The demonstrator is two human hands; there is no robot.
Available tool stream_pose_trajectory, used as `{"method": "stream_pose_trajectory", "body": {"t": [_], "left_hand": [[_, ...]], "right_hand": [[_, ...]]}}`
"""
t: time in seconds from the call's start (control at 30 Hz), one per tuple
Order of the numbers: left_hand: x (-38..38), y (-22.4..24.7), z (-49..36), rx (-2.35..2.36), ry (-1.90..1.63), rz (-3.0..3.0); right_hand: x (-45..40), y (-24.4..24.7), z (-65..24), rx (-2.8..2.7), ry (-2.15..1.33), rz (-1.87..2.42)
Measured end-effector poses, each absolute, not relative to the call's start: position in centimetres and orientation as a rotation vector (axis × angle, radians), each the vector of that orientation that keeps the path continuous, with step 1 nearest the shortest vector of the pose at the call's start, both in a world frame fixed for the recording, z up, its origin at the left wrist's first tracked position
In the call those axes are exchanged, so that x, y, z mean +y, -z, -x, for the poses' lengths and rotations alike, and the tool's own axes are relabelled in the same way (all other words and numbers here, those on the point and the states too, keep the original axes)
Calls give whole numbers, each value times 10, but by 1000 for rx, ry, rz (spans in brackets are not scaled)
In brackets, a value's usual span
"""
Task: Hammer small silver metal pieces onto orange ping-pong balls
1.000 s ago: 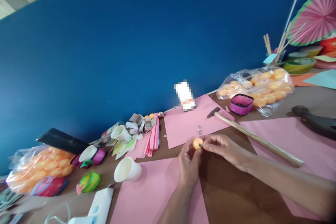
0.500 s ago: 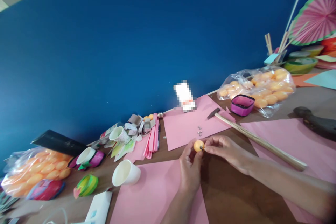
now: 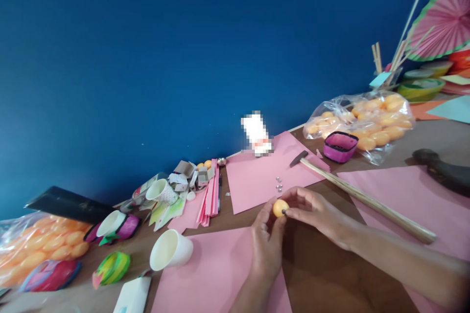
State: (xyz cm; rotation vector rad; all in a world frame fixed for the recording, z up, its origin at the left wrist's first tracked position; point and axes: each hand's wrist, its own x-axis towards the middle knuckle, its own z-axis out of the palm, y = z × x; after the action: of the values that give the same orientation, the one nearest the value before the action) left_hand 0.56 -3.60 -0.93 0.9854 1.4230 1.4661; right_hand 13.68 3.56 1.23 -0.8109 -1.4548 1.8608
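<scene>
An orange ball [image 3: 280,208], slightly egg-like in outline, is pinched between the thumb and fingers of my left hand [image 3: 267,237]. My right hand [image 3: 312,208] closes its thumb and fingertips on a small dark piece [image 3: 284,212] at the ball's lower right side. What this piece is, I cannot make out. Just beyond the hands, several small shiny metal rings [image 3: 279,188] lie on a pink sheet [image 3: 249,181]. A hammer [image 3: 341,185] with a long wooden handle rests to the right of my right hand.
On the left stand a white paper cup [image 3: 172,250], a green-yellow roll [image 3: 113,268] and a bag of orange balls [image 3: 47,242]. Another bag of orange balls [image 3: 382,117] lies back right behind a magenta box [image 3: 340,147]. A dark curved handle [image 3: 440,171] sits far right. The blue wall [image 3: 183,58] closes the back.
The ball has turned in my fingers, so its dark piece now shows at the lower right edge. Objects on the left have shifted left and down with the camera's movement.
</scene>
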Motion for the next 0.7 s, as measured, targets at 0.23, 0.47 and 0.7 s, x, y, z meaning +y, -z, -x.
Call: {"method": "stream_pose_trajectory", "body": {"t": [0.23, 0.47, 0.7], "left_hand": [[-39, 1, -3, 1386, -1429, -1015], [-38, -12, -5, 1370, -1470, -1029], [-40, -11, -4, 1350, -1489, -926]], "right_hand": [[36, -14, -136, -1498, -1848, 751], [33, -8, -134, -1609, -1731, 668], [34, -44, -138, -1578, -1547, 870]]}}
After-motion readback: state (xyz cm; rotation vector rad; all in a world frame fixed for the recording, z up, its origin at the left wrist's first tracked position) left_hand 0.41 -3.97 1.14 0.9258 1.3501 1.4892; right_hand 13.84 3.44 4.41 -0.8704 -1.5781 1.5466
